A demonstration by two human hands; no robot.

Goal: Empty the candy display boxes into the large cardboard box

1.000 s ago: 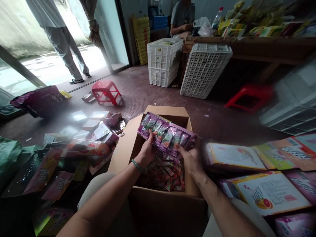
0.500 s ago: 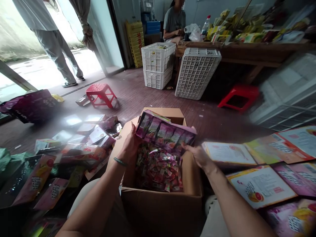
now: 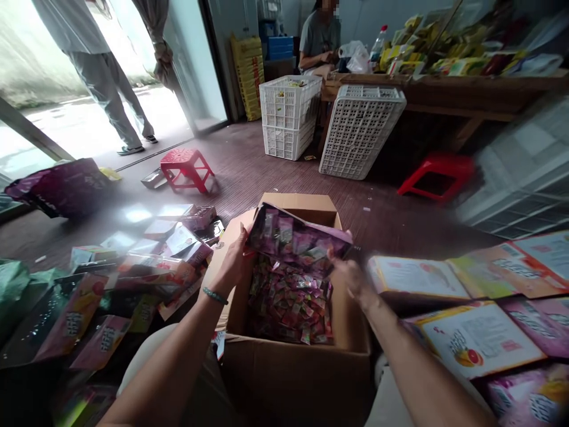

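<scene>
A shallow purple box with a dark inside is tilted over a large open cardboard box. Several purple sachets show in its open side. My left hand, with a beaded bracelet on the wrist, is closed on its left end. At the right end my right hand grips it, thumb on the near edge; this hand is a little blurred. Below, many small pink and purple sachets fill the bottom of the cardboard box, which stands between my legs.
Flattened or emptied packets are heaped on the left. Printed boxes lie on the right. Beyond stand a red stool, white crates and a second red stool. One person sits behind; another stands at the doorway.
The purple box has tipped, so more of its dark inside shows at the left. The sachets in it are less evenly lined up. Both hands keep their hold.
</scene>
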